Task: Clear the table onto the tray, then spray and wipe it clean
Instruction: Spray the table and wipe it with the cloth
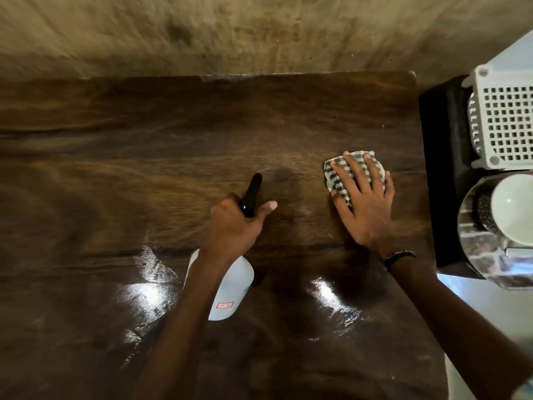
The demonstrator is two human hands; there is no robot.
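checked cloth half under right hand, tray cut off

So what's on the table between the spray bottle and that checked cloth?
Nothing: in the head view only bare dark wood of the table separates the spray bottle from the checked cloth.

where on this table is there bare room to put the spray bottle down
The table is bare left of the left hand, which grips the spray bottle, and along the far edge by the wall. The near right corner is bare too. It is crowded at the right: the right hand presses the checked cloth, with the basket and bowl beyond the edge.
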